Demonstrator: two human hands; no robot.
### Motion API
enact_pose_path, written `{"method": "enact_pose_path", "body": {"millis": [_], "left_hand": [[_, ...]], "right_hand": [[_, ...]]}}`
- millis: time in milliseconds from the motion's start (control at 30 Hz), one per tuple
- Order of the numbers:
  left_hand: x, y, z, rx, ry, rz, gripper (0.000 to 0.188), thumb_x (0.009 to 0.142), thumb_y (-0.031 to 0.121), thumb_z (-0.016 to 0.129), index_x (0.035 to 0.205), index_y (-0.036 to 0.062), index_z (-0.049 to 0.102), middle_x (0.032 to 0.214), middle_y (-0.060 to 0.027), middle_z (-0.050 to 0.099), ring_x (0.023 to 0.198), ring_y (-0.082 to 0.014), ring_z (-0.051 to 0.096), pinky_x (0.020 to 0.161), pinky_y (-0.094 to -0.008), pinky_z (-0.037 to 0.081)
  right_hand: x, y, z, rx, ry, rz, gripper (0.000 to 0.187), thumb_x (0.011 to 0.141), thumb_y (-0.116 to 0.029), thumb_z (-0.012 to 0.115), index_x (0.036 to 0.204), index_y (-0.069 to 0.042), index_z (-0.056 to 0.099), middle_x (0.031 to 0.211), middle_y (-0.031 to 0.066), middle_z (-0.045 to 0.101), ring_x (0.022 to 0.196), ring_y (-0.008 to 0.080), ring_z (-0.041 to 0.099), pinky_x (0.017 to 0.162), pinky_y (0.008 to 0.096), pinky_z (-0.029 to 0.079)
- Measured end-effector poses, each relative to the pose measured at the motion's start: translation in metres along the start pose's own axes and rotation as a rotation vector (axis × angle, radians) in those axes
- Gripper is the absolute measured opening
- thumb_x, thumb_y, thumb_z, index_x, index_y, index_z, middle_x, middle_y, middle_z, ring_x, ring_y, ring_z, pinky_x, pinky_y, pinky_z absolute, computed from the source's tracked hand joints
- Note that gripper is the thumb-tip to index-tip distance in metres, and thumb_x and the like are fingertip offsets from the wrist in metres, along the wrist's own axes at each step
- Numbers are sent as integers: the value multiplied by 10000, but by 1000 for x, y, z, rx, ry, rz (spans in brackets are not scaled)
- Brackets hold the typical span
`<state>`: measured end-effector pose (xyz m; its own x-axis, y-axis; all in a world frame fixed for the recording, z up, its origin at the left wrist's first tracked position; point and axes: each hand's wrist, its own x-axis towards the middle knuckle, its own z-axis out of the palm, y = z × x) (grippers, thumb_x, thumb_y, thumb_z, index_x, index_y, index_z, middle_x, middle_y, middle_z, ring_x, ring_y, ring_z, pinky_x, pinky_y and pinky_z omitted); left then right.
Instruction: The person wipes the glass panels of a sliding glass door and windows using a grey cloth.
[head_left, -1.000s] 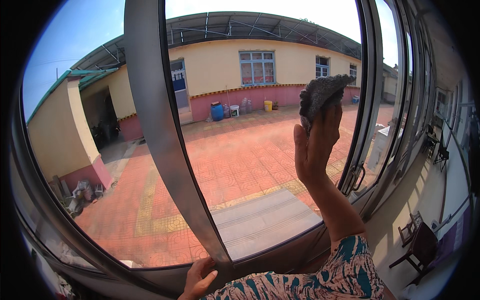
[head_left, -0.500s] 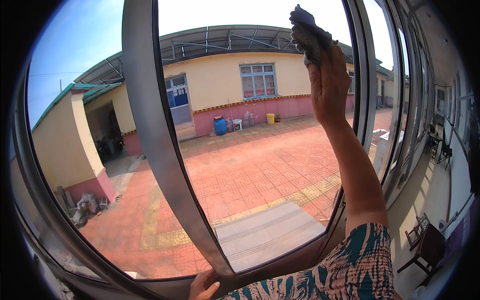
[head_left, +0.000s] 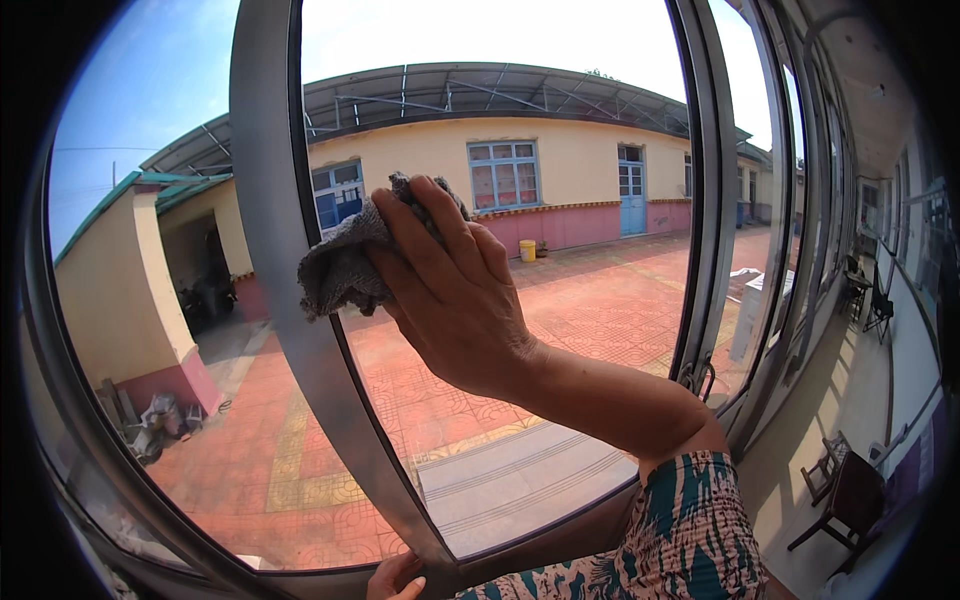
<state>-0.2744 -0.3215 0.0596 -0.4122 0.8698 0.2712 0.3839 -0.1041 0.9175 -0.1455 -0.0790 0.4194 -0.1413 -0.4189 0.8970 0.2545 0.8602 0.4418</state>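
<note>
My right hand presses a grey cloth flat against the window pane, close to the grey metal frame post on the left of that pane. The cloth bunches out past my fingertips and touches the post. My patterned sleeve covers the upper arm at the lower right. My left hand rests on the window's bottom frame at the lower edge of the view, only partly visible, with fingers on the sill.
A second frame post with a handle bounds the pane on the right. Through the glass lie a red brick courtyard and a yellow building. Inside, at the right, stand dark chairs along a corridor.
My right hand with the cloth swept from the pane's upper right down and left to the frame post. The view tilted upward and the left hand stayed at the sill.
</note>
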Motion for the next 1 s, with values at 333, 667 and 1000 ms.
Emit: {"method": "enact_pose_path", "body": {"millis": [333, 667, 1000], "left_hand": [[-15, -4, 15, -1, 135, -7, 462, 867, -35, 589, 1307, -27, 449, 1242, -138, 554, 1155, -234, 540, 981, -333, 441], [6, 33, 16, -153, 207, -142, 477, 789, -70, 594, 1254, -28, 494, 1198, -102, 524, 1119, -212, 555, 973, -321, 437], [18, 54, 46, 333, 529, -108, 390, 744, 58, 735, 1040, -3, 488, 937, -91, 485, 852, -202, 522, 725, -294, 457]], "right_hand": [[135, 191, -37, -52, 389, 46, 187, 880, -69, 523, 1054, -28, 578, 999, 184, 578, 873, 346, 571, 755, 422, 473], [-62, 217, -85, -395, 280, 136, 262, 954, -162, 509, 1169, -15, 543, 1192, 185, 556, 1084, 347, 546, 882, 432, 466], [-114, -100, 17, 41, -144, 11, 328, 908, -286, 428, 1157, -211, 627, 1419, -6, 453, 1363, 179, 330, 1125, 387, 117]]}}
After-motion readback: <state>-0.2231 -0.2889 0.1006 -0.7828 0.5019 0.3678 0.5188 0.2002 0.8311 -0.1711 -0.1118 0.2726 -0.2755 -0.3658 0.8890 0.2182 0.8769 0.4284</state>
